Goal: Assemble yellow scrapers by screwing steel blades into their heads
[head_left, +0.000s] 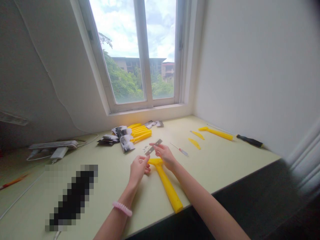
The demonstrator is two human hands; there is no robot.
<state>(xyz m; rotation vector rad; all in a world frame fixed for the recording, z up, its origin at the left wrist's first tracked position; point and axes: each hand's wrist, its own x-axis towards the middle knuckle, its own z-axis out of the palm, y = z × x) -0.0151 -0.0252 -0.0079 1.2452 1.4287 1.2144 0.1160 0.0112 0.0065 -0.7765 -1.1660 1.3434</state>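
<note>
A flat metal scraper blade (153, 147) with holes is held at a slant above the table. My right hand (165, 156) pinches its upper part between thumb and fingers. My left hand (139, 169) is closed, its fingertips at the blade's lower end; its curled fingers are partly hidden. Just beneath both hands is a yellow scraper handle (168, 188), its wide head between them and its grip pointing toward the table's near edge. The left fingers overlap the head's left tip. Small metal bits (145, 149), perhaps screws, lie behind the left hand.
Right of my hands lie a small screwdriver (179, 149), yellow plastic pieces (194, 143), another yellow handle (217, 133) and a black-handled tool (249, 141). Farther back are several bagged yellow handles (141, 135). A power strip (53, 144) and a blurred dark object (73, 198) are at left.
</note>
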